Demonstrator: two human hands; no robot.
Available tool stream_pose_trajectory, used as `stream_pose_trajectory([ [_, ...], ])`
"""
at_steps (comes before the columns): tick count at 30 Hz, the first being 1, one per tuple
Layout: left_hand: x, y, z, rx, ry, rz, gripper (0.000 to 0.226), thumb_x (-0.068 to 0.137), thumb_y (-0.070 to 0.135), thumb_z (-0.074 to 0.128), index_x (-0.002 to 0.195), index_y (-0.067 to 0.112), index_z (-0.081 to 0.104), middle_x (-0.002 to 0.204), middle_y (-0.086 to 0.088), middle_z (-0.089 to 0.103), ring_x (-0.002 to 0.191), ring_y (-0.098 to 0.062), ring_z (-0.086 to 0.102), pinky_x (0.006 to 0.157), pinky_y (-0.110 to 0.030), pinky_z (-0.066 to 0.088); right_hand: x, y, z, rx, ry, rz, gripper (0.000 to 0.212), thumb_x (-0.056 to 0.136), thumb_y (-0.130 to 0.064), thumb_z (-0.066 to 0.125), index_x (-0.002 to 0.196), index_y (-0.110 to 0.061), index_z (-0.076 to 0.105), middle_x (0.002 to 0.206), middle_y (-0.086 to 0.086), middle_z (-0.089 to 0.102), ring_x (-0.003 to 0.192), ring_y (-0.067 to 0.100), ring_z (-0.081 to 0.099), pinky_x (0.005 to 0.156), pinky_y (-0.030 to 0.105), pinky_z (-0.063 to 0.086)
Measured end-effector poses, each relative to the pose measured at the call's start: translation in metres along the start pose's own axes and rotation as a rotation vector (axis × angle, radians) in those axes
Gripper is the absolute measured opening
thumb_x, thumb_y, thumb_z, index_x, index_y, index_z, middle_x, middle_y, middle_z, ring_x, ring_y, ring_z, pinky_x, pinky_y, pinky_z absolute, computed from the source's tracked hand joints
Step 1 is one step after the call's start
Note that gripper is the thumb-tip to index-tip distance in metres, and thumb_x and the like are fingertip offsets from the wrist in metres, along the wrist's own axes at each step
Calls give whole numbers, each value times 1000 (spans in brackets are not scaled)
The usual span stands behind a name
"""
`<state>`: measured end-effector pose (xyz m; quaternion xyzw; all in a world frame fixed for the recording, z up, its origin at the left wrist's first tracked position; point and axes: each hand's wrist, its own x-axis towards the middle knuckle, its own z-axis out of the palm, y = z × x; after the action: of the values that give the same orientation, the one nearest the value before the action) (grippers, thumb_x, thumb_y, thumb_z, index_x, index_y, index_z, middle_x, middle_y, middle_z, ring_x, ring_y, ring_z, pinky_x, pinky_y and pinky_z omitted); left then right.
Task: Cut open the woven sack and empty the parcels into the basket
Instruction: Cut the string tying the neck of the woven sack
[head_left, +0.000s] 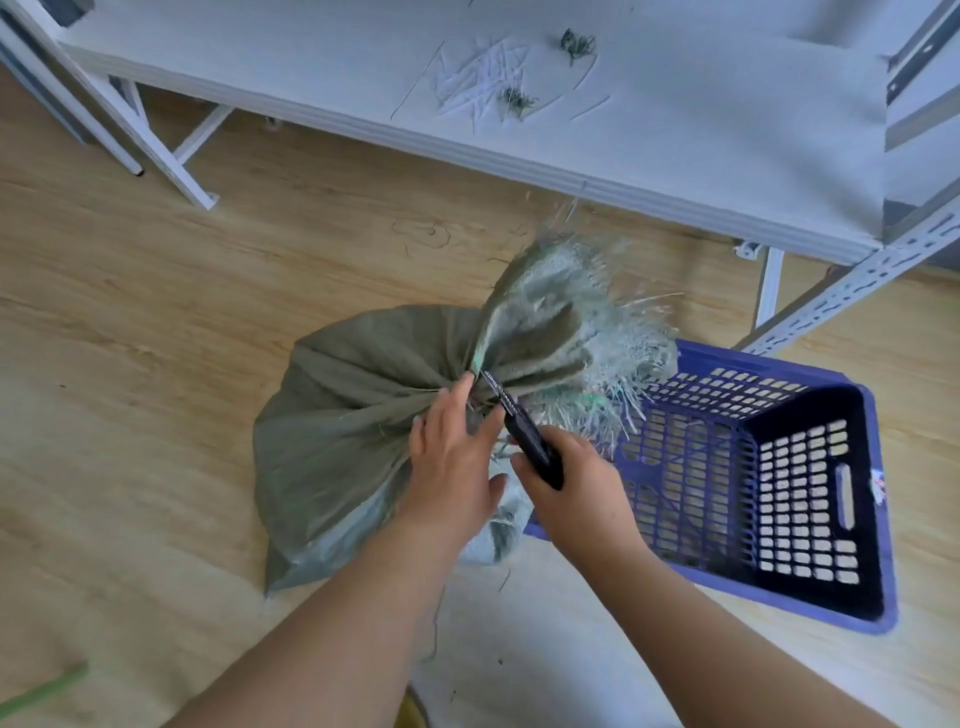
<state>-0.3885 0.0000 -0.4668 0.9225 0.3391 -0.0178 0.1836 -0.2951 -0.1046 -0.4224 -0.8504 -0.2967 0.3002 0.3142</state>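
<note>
Blade and neck are what matter here: we hold the utility knife (524, 434) in our right hand (571, 483), fingers wrapped round its black handle, and the blade points up and away from us, its tip at the gathered neck of the woven sack (353, 415). The knife's long axis runs from lower right to upper left, crossing the cinched neck nearly square, and that crossing is what the cut depends on. Our left hand (452, 457) sits just left of the blade, fingers pressed against the bunched cloth at the tie; we cannot tell whether the thumb side pinches the fabric or only steadies it. The left fingertips (465, 387) lie very near the blade's edge, which we judge to be the chief hazard.

The sack rests on the wooden floor (156, 312), its full body spreading left and toward us from the neck, while the frayed mouth (571, 317) fans up and right, overhanging the blue plastic basket (862, 499). The basket stands just right of the sack and shows no parcels inside. We judge the sack to be not yet opened. Loose fibres (488, 78) lie on the white shelf (675, 130) beyond.
</note>
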Motion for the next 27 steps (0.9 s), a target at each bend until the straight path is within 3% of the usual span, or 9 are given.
stream_pose_trajectory([
  [3,29,-15,22,-96,136,-71,82,77,31,74,146,34,30,158,-5,9,139,-28,28,109,-44,34,34,20,22,47,84,-67,24,91,-35,60,114,-28,60,93,-12,54,83,12,52,69,24,34],
  [9,80,-48,48,-444,99,-192,103,60,50,83,145,33,29,134,-1,54,122,-21,53,97,-38,46,103,32,43,106,112,-181,26,91,-36,59,116,-28,60,90,-2,63,82,16,55,67,25,36],
  [13,90,-55,61,-480,158,-224,104,57,48,86,143,32,30,133,3,56,121,-22,54,97,-38,46,130,32,54,104,115,-253,25,91,-37,59,113,-27,62,89,-2,69,87,20,64,74,31,49],
  [15,83,-54,60,-523,209,-212,108,55,50,86,144,34,27,134,2,53,123,-22,52,100,-41,45,128,33,57,149,220,-274,24,90,-36,59,112,-27,64,96,0,69,92,20,63,80,34,50],
  [17,66,-54,57,-495,262,-247,111,58,53,84,147,36,20,141,-2,42,130,-24,42,107,-43,38,119,32,57,153,387,-319,14,90,-33,58,99,-24,64,93,1,65,87,20,60,73,33,46],
  [19,42,-54,51,-509,449,-260,92,66,46,81,142,33,31,138,-1,36,130,-20,36,109,-33,31,110,28,57,186,429,-333,10,91,-33,57,91,-23,59,84,1,62,77,18,57,65,33,42],
  [22,17,-55,45,-502,814,-104,37,78,21,75,110,24,59,118,3,46,113,-7,45,98,-6,25,112,18,68,274,241,-313,14,89,-39,58,97,-27,61,77,0,66,73,19,64,70,39,54],
  [24,19,-63,48,-483,720,-93,24,83,21,71,105,30,65,127,3,45,116,-2,42,97,-3,22,118,15,77,244,170,-323,21,89,-39,60,106,-30,64,85,-2,69,83,23,66,80,44,54],
  [27,37,-77,55,-542,248,-143,52,85,34,69,133,42,50,146,9,38,134,-9,38,107,-23,31,118,18,86,239,190,-354,23,90,-35,60,112,-30,65,89,-6,69,90,18,65,86,37,52],
])
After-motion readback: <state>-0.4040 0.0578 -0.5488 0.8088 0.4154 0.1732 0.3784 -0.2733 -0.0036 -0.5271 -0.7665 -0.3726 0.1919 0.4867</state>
